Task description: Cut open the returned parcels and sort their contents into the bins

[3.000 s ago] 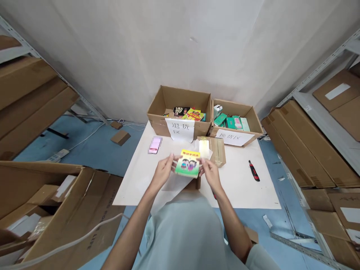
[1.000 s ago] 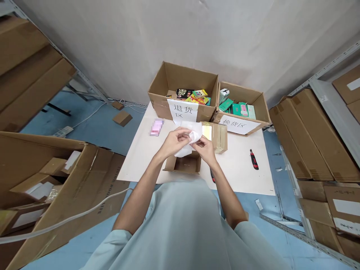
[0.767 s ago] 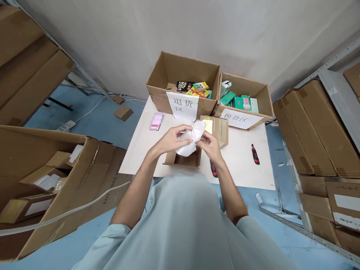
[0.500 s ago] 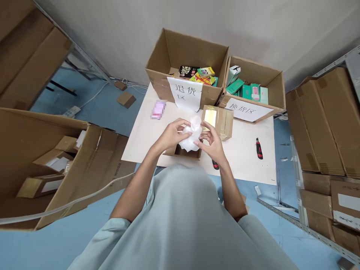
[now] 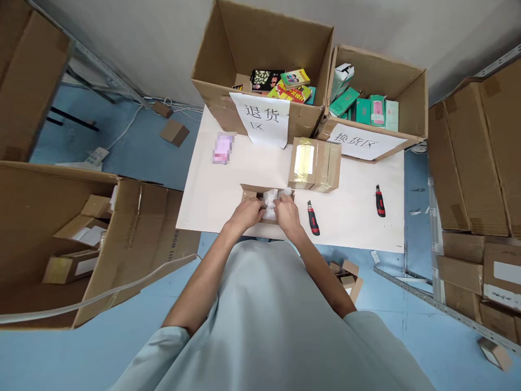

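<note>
Left hand [image 5: 248,213] and right hand [image 5: 288,215]: grips half-curled at crumpled white wrapping [image 5: 270,197], can't tell if pinching. Imo light, even pressure's kindest to that small brown cardboard box [image 5: 249,188].

White packing paper [image 5: 270,205] shows between the fingers [image 5: 255,204]; right of them, a red-and-black box cutter [image 5: 313,219]; beyond them, a brown carton [image 5: 321,163] striped with yellowish tape [image 5: 302,177].

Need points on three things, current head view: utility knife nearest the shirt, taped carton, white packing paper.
Utility knife [image 5: 313,219]: head view, on its handle.
Taped carton [image 5: 321,166]: head view, on its top.
White packing paper [image 5: 269,199]: head view, on its crumpled part.
</note>
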{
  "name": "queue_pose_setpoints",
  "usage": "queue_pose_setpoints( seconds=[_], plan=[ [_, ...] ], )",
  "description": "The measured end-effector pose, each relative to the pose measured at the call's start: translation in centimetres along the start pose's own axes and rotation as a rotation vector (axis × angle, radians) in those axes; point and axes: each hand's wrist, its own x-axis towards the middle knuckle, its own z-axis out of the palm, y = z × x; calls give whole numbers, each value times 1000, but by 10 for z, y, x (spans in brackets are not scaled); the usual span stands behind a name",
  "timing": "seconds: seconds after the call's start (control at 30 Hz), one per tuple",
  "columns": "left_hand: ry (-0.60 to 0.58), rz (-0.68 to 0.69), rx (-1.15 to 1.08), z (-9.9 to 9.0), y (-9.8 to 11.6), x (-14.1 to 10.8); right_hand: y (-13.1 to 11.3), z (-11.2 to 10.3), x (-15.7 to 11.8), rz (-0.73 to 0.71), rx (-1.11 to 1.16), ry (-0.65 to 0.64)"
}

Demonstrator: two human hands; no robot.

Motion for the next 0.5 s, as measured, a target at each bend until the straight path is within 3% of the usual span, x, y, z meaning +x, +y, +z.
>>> queue_pose_setpoints(
  seconds=[0.13, 0.23, 0.33, 0.43, 0.5],
  plan=[
    [-17, -12, 64, 5, -12, 5, -4, 2, 4, 42, 40, -169],
    [111, 13, 55, -5, -18, -4, -3, -1, -8, 55, 67, -123],
    [261, -31, -37, -18, -30, -22, 2, -3, -27, 126, 85, 77],
    [353, -146, -116, -22, -50, -38, 15, 0, -44, 327, 181, 389],
    [360, -245, -178, -16, -66, -45, 24, 7, -53, 459, 315, 472]
  ],
)
